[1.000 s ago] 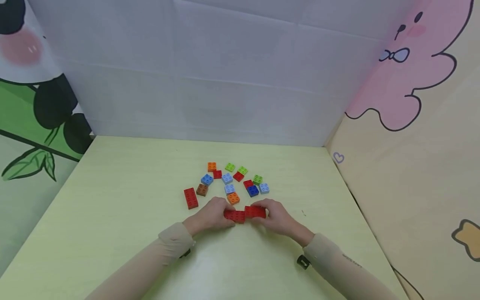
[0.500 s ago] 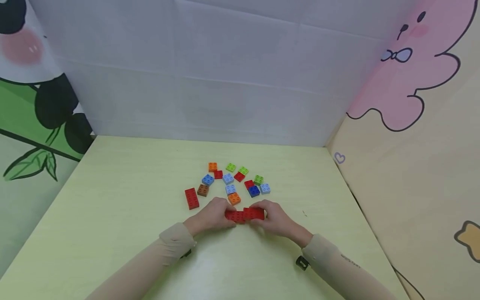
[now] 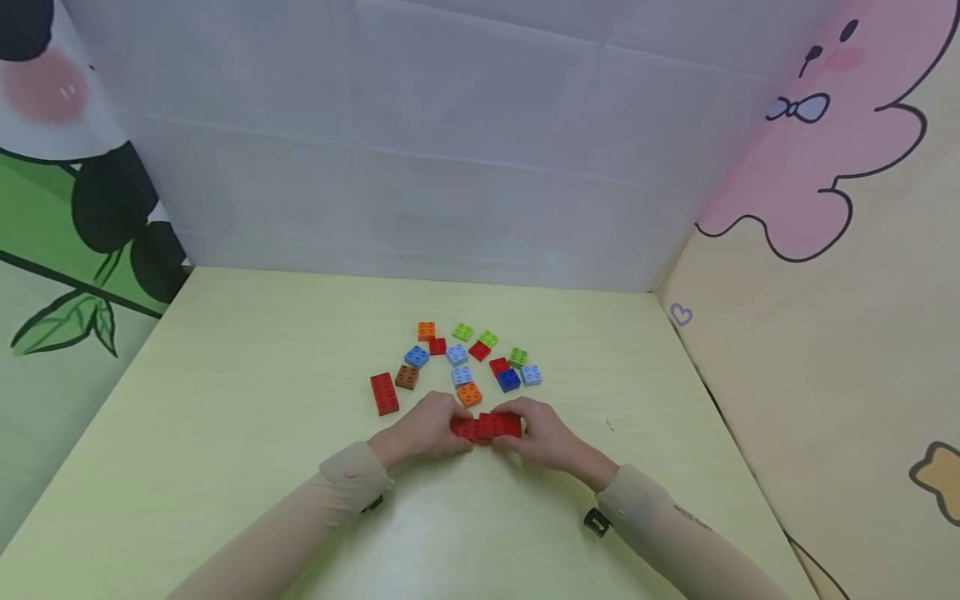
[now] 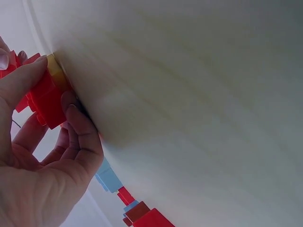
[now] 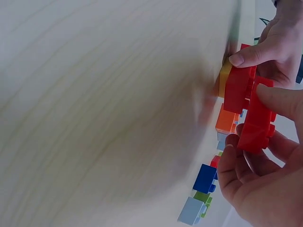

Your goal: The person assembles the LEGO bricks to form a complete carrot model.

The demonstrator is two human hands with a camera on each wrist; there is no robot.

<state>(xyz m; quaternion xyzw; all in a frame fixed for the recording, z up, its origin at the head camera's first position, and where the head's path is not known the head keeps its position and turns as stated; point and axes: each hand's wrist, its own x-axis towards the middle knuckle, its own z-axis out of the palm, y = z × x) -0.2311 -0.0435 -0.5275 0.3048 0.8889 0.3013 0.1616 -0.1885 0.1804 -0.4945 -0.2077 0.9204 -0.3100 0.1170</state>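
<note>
My left hand point(image 3: 426, 431) grips a red building brick point(image 3: 461, 429) between thumb and fingers near the table's middle. Under that brick a yellow brick point(image 5: 224, 81) shows in the right wrist view. My right hand point(image 3: 545, 435) pinches a second, long red brick point(image 5: 255, 124) by its right end. The long brick's left end overlaps the top of the other red brick; whether the two are pressed together I cannot tell. Just beyond the hands lies an orange brick point(image 3: 469, 395).
Several loose bricks lie beyond the hands, among them a brown brick point(image 3: 407, 377), a dark blue brick point(image 3: 508, 381) and a green brick point(image 3: 518, 357). A long red brick point(image 3: 385, 394) lies left of them. A pale wall sheet point(image 3: 480, 192) rises behind the table point(image 3: 262, 417).
My right hand has moved left with the long red brick, which now overlaps the left brick where before they were side by side. My left hand has stayed nearly still.
</note>
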